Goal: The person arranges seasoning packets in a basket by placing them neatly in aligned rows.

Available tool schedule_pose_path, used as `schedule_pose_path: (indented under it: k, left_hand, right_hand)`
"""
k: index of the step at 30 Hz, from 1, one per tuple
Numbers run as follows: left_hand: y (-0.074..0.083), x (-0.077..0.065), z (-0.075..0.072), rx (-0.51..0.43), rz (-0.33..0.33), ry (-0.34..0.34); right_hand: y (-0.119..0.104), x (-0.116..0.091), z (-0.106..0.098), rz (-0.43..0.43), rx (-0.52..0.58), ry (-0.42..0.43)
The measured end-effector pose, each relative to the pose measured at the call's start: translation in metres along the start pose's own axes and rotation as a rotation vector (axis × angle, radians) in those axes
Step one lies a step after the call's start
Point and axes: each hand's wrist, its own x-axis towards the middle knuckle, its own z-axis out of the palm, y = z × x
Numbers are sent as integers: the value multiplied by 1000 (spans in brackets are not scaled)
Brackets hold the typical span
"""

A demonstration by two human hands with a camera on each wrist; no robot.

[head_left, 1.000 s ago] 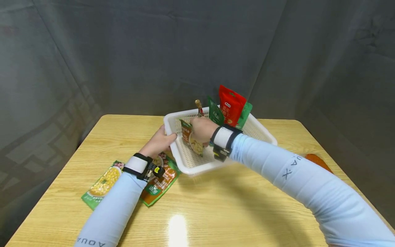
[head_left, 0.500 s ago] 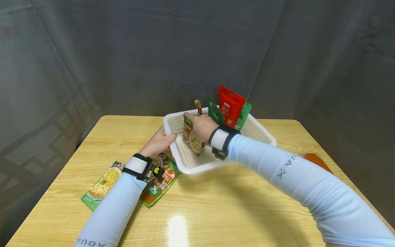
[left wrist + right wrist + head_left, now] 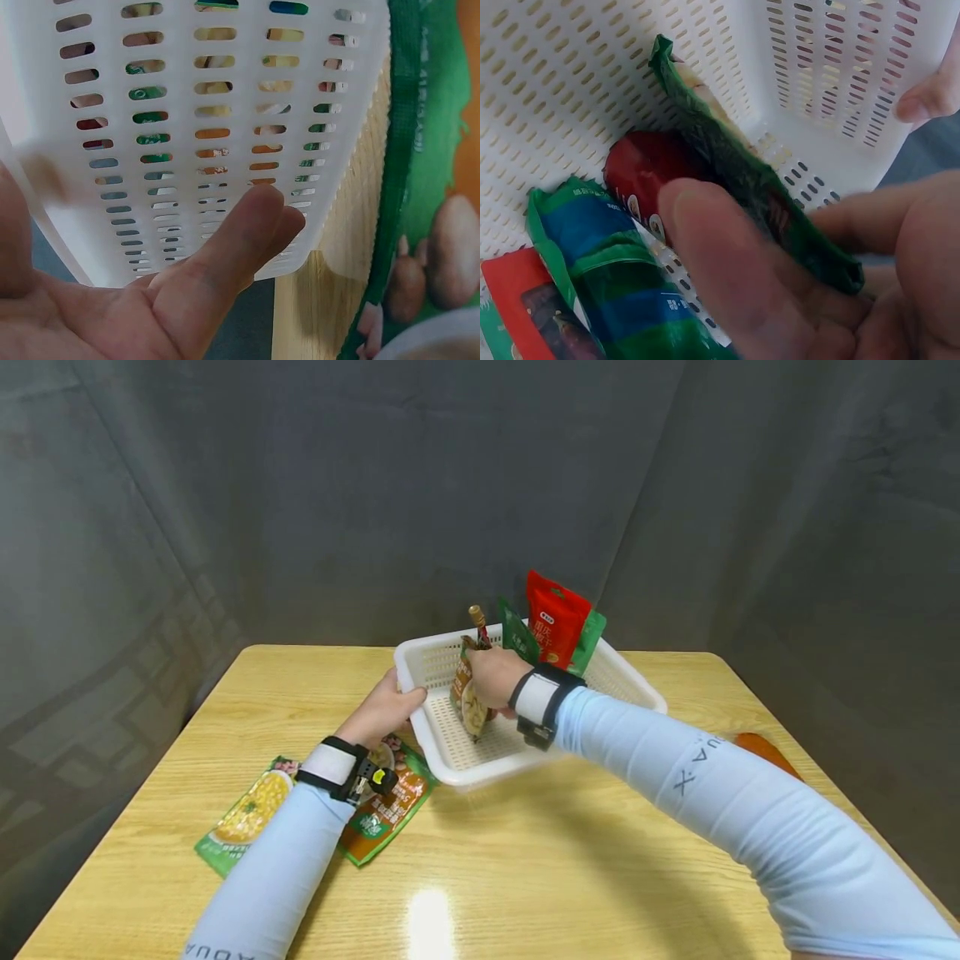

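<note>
My left hand grips the left wall of a white plastic basket, thumb over the rim. In the left wrist view its fingers lie against the perforated outside. Inside the basket, my right hand holds a brown-and-green food packet upright near the left end. The right wrist view shows that packet between thumb and fingers. Just behind the hand rises a gold-capped bottle. A dark green packet and a red packet stand to its right, with a lighter green pouch behind.
On the wooden table, left of the basket, lie a corn-picture packet and an orange-and-green packet, both partly under the left arm. An orange-brown item is at the right edge, mostly behind the right sleeve. A grey curtain hangs behind.
The packet in my right hand has shifted slightly right and turned more edge-on. My right index finger, extended along its top half a second ago, is now bent. The left hand keeps its grip.
</note>
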Motion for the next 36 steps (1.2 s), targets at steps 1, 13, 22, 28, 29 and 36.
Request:
schedule_pose_path:
  k: [1, 13, 22, 28, 29, 36]
  left_hand:
    - [0, 0, 0, -3, 1, -2]
    - [2, 1, -2, 14, 2, -8]
    - [1, 1, -4, 18, 2, 1]
    - [0, 2, -4, 14, -6, 3]
    - [0, 2, -4, 12, -6, 2]
    - [1, 3, -3, 12, -3, 7]
  right_hand:
    - [1, 0, 0, 1, 7, -8]
    - [6, -9, 0, -157, -79, 12]
    - [3, -5, -2, -244, 0, 131]
    - [6, -3, -3, -287, 97, 223]
    - [6, -3, -3, -281, 89, 222]
    - [9, -8, -2, -115, 27, 35]
